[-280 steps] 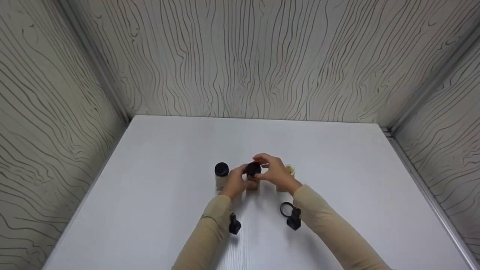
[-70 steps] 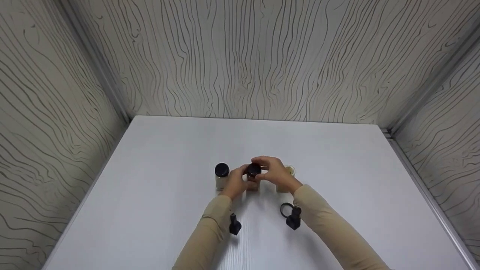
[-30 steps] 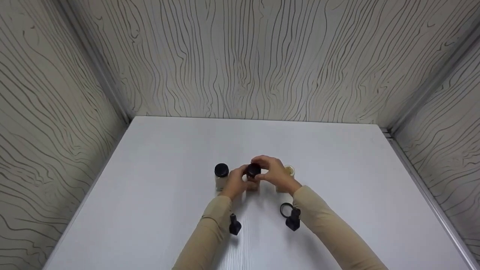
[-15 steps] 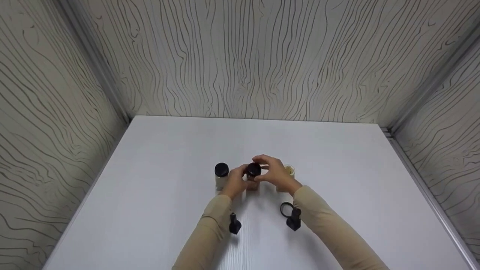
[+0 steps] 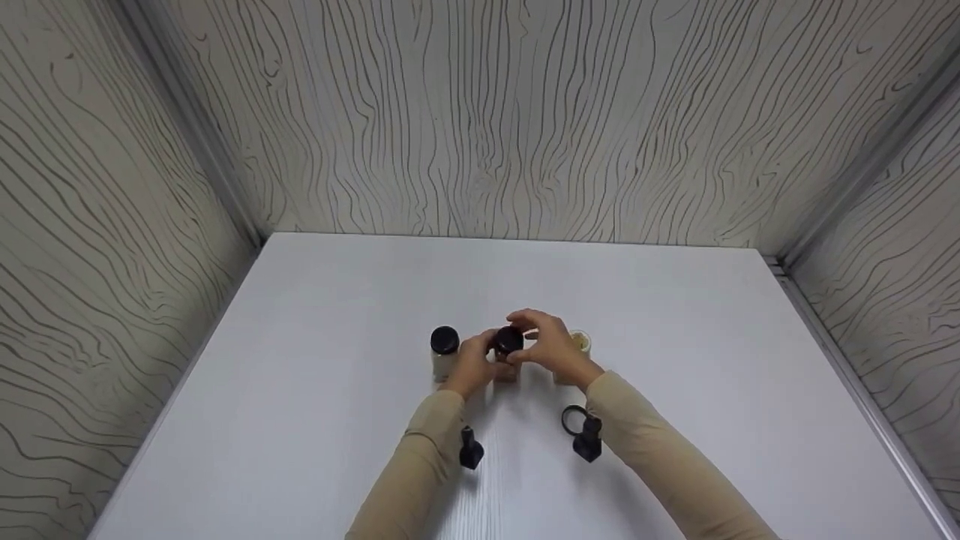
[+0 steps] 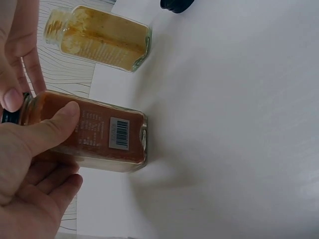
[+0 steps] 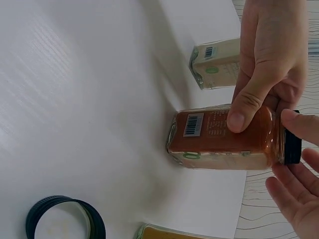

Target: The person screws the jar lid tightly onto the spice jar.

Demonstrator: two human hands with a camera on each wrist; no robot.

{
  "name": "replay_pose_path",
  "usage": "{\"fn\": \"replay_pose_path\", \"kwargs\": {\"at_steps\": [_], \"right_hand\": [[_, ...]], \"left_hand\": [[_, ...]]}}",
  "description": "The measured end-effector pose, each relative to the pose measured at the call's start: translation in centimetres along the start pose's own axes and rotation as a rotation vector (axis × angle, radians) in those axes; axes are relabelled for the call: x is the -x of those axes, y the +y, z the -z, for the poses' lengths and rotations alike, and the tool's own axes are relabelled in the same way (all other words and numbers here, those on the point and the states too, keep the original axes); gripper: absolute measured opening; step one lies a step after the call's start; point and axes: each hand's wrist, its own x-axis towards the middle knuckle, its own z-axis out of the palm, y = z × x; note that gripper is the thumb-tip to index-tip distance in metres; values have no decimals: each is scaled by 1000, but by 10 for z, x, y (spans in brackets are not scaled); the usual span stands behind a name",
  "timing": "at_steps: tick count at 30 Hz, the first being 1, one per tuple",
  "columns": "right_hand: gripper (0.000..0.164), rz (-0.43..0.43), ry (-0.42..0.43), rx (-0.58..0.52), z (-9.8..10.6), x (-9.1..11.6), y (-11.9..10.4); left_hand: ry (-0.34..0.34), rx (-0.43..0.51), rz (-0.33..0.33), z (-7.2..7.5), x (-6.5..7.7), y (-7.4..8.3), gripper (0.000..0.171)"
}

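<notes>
A square glass jar of red-brown powder (image 7: 224, 137) stands upright on the white table, between two other jars. My left hand (image 5: 472, 364) grips its body, the thumb lying along the labelled side. At the top, my right hand (image 5: 553, 346) holds the black lid (image 7: 293, 147) between thumb and fingers. The lid sits on the jar's neck. To the right, partly behind my right hand, is a lidless jar with yellow powder (image 6: 102, 37). On the left stands a jar of pale powder (image 5: 444, 364) with a black lid on.
A loose black lid (image 7: 65, 211) lies on the table (image 5: 337, 420) near my right wrist, its hollow side up. Black wrist cameras (image 5: 587, 446) hang under both sleeves. Wood-patterned panels (image 5: 480, 120) enclose the table at the back and sides.
My right hand's fingers have shifted slightly about the lid. My left hand keeps its grip on the red-brown jar, and all three jars stay in place.
</notes>
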Motion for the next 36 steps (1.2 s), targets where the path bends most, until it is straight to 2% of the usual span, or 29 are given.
{"fn": "replay_pose_path", "kwargs": {"at_steps": [5, 8, 12, 25, 32, 36], "right_hand": [[58, 41, -71, -16, 2, 1, 1], [56, 56, -85, -19, 3, 1, 0], [53, 59, -80, -24, 2, 1, 0], [44, 51, -26, -41, 0, 0, 1], [50, 37, -18, -44, 1, 0, 3], [55, 59, -48, -50, 2, 1, 4]], "left_hand": [[-1, -15, 6, 1, 0, 2, 54], [0, -10, 13, 2, 1, 3, 54], [-5, 9, 24, 2, 1, 4, 52], [16, 24, 2, 0, 0, 2, 51], [7, -13, -5, 0, 0, 1, 51], [-7, 14, 8, 1, 0, 1, 53]]}}
